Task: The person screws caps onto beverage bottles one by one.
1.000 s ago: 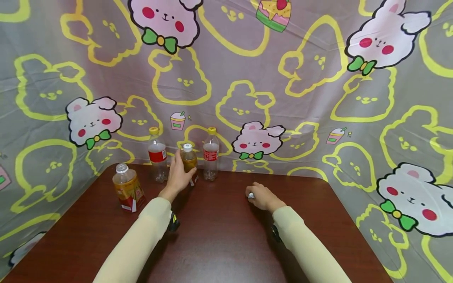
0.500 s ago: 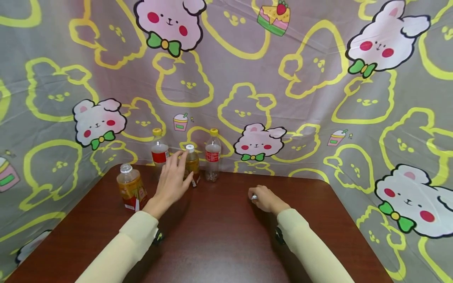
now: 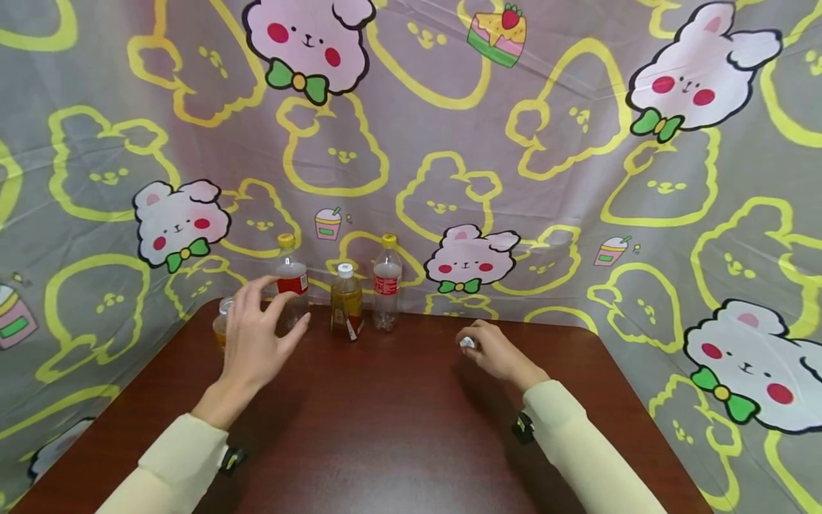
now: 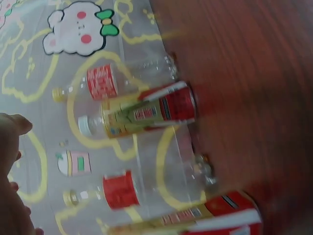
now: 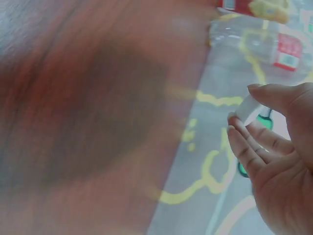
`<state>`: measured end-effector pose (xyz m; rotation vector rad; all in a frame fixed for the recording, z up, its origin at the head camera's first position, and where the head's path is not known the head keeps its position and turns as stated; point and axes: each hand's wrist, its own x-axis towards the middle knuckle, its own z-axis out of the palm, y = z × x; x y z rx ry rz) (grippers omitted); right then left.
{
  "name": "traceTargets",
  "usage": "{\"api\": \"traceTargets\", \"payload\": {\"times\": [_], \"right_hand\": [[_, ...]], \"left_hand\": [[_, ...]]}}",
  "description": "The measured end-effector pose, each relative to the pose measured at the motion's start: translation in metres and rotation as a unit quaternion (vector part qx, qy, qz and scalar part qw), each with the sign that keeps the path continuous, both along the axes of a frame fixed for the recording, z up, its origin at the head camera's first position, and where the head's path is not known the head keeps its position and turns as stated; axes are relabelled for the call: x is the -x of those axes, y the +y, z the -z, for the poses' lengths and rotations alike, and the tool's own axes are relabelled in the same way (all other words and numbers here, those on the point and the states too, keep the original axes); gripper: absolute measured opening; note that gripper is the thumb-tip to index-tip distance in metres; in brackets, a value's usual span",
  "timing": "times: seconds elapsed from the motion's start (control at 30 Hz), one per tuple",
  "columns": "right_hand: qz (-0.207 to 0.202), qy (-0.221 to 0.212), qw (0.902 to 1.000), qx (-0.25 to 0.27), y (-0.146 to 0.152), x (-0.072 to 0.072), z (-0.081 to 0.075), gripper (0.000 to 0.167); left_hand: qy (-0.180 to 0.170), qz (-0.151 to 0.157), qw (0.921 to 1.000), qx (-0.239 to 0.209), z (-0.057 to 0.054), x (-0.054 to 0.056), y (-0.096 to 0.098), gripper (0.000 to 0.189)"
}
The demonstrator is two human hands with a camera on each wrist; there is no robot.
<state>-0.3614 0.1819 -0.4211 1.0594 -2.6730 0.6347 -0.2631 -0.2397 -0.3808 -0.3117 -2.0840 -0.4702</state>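
Observation:
My left hand (image 3: pixel 253 346) is in the air over the left part of the table, fingers loosely bent and apart, holding nothing. Behind it in the head view, an amber-labelled drink bottle (image 3: pixel 220 331) is mostly hidden. Just beyond the fingers stands a clear bottle with a red label and yellow cap (image 3: pixel 286 241). My right hand (image 3: pixel 499 353) pinches a white bottle cap (image 5: pixel 248 108) between thumb and fingers, above the table's right half. A second amber-labelled bottle, white-capped (image 3: pixel 347 303), stands upright beside another yellow-capped, red-labelled bottle (image 3: pixel 387 285).
The dark red-brown table (image 3: pixel 385 428) runs back to a hanging cloth (image 3: pixel 411 107) printed with cartoon rabbits. All the bottles stand along the table's back left. Both sleeves are pale, and a dark wrist device (image 3: pixel 523 427) shows under the right one.
My left hand has left the middle amber-labelled bottle and moved left and nearer, now covering much of the leftmost bottle. The right hand has shifted slightly right, still holding the white cap.

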Motion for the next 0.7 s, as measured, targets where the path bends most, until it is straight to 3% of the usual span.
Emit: {"api": "traceTargets", "payload": {"times": [0.17, 0.3, 0.57, 0.7], "right_hand": [[0.005, 0.024, 0.9994, 0.026, 0.001, -0.011, -0.017, 0.018], [0.007, 0.035, 0.9985, 0.041, -0.001, -0.019, -0.027, 0.018], [-0.009, 0.054, 0.9972, 0.050, 0.000, -0.032, -0.029, 0.023], [-0.011, 0.040, 0.9970, 0.064, 0.001, -0.035, -0.027, 0.026]], "left_hand": [[-0.013, -0.043, 0.9970, -0.063, 0.005, -0.012, -0.025, 0.048], [-0.046, -0.080, 0.9865, -0.135, 0.011, -0.018, -0.045, 0.066], [-0.176, -0.112, 0.9410, -0.267, 0.023, -0.017, -0.068, 0.103], [-0.219, -0.102, 0.9272, -0.287, 0.033, -0.010, -0.075, 0.116]]}}
